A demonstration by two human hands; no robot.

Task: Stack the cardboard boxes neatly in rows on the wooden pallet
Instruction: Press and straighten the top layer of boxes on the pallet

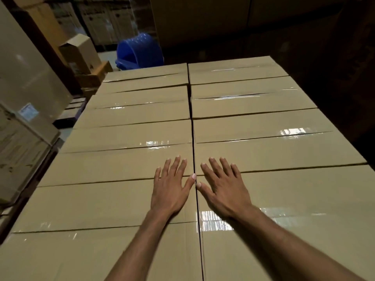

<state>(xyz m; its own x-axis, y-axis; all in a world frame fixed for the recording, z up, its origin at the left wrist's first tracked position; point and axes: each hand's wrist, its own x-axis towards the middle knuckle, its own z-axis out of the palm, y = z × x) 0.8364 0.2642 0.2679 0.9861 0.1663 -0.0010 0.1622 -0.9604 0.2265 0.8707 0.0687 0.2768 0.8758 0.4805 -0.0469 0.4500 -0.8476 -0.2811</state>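
Tan cardboard boxes sealed with clear tape fill the view in two side-by-side rows, a left row (129,134) and a right row (253,122), split by a narrow dark seam down the middle. My left hand (172,189) lies flat on the near left box (91,201), fingers spread, thumb at the seam. My right hand (223,189) lies flat on the near right box (304,195), fingers spread, thumb touching the seam too. Neither hand holds anything. The pallet beneath is hidden by the boxes.
A blue plastic basket (140,50) lies tipped behind the far left boxes. Pale wrapped cartons (24,102) stand close along the left side. An open brown carton (81,51) sits on others at the back left. To the right and behind, it is dark.
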